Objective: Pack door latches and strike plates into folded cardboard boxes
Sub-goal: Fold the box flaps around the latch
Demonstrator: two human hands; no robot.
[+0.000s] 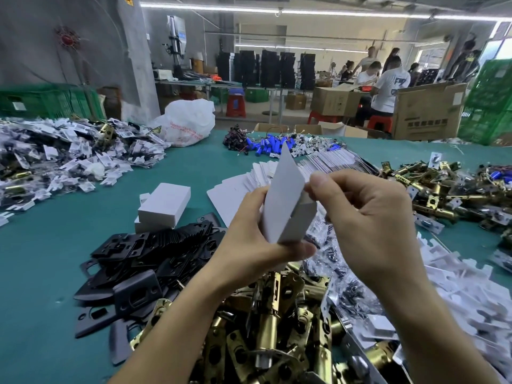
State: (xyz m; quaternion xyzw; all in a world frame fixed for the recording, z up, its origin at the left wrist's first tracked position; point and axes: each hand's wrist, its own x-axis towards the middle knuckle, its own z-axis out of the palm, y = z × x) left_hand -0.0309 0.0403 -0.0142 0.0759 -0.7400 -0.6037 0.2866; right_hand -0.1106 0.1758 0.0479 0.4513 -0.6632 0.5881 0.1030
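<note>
Brass latches [271, 328] heaped under both wrists; black strike plates [155, 253] left of them. Left hand [249, 245] grips half-folded white box [282, 206] from below; right hand [371, 217] pinches its edge, apparently a flap. Finished boxes [163, 205] beyond left hand.

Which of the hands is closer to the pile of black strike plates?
Left. The left hand sits just right of the black strike plates; the right hand is farther right, beyond the white box.

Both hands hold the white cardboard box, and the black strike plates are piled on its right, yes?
No: the head view shows the black strike plates piled on its left. The left hand and right hand do hold the white cardboard box.
</note>
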